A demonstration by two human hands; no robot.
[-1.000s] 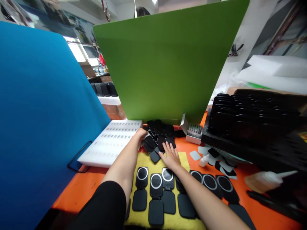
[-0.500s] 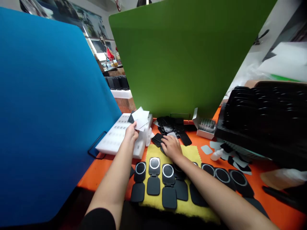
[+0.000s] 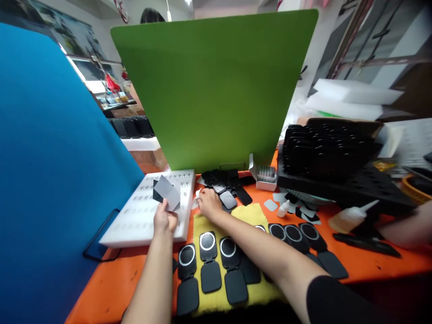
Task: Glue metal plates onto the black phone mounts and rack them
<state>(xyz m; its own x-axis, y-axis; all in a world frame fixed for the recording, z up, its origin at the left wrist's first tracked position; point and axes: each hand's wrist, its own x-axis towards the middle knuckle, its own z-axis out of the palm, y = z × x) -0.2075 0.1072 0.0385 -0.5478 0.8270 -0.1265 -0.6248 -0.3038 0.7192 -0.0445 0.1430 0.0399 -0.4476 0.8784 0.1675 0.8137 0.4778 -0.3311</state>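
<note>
My left hand (image 3: 164, 220) is closed on a thin grey square sheet (image 3: 168, 191), with a black piece (image 3: 157, 191) behind it, over the white foam tray (image 3: 141, 222). My right hand (image 3: 211, 204) reaches to the tray's right side, its fingers closed on a small white bottle (image 3: 195, 202) that they partly hide. Beneath my arms, several black hinged stands (image 3: 208, 245) with silver rings lie unfolded on a yellow cloth (image 3: 248, 213). A pile of black plates (image 3: 229, 180) lies just beyond my right hand, with a grey rounded plate (image 3: 228, 200) at its near edge.
A green panel (image 3: 216, 90) stands behind the table, a blue one (image 3: 50, 157) at left. To the right are a black rack (image 3: 327, 153), a small open box (image 3: 266, 177), a dropper bottle (image 3: 283, 208) and an amber-filled bottle (image 3: 349, 219). Another person's blurred arm (image 3: 408, 227) shows far right.
My right hand has moved left from the black plates to the small white bottle. My left hand keeps the sheet, now tilted differently and lower. The view has turned right.
</note>
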